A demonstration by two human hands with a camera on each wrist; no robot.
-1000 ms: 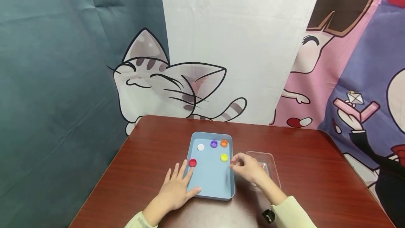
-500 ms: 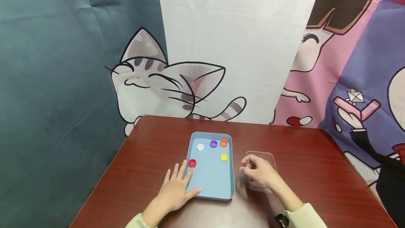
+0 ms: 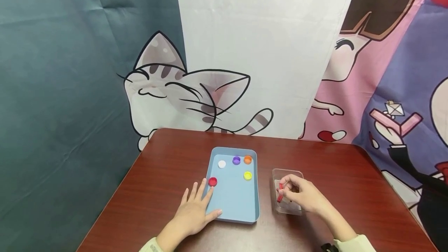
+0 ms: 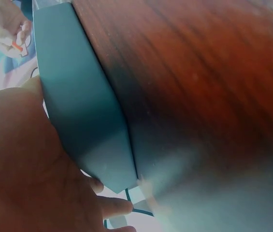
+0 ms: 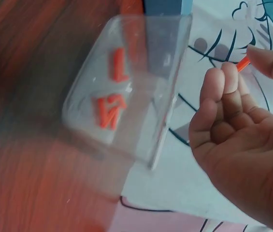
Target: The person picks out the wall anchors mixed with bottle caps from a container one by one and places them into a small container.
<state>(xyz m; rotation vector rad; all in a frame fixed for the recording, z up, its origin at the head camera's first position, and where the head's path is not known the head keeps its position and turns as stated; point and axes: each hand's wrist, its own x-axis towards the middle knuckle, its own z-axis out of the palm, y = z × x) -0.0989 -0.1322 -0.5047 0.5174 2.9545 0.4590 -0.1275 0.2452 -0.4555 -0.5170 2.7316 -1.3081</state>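
My left hand (image 3: 192, 211) lies with fingers spread at the near left corner of a blue tray (image 3: 231, 209), its fingers along the left rim. In the left wrist view the palm is beside the tray's outer wall (image 4: 83, 96). My right hand (image 3: 302, 194) is over a clear plastic box (image 5: 146, 96), right of the tray. Its thumb and fingertips pinch a small red piece (image 5: 243, 63), mostly hidden by the fingers. Red letter-like pieces (image 5: 119, 65) lie inside the box.
Inside the tray are a red cap (image 3: 212, 182), a white cap (image 3: 222, 164), a purple cap (image 3: 236, 160), an orange cap (image 3: 247, 160) and a yellow cap (image 3: 247, 175). The brown table (image 3: 168, 166) ends at a cartoon-printed curtain (image 3: 273, 49).
My right hand has moved right, away from the tray's right edge to over the clear box, with red showing at its fingertips. The left hand has stayed in place.
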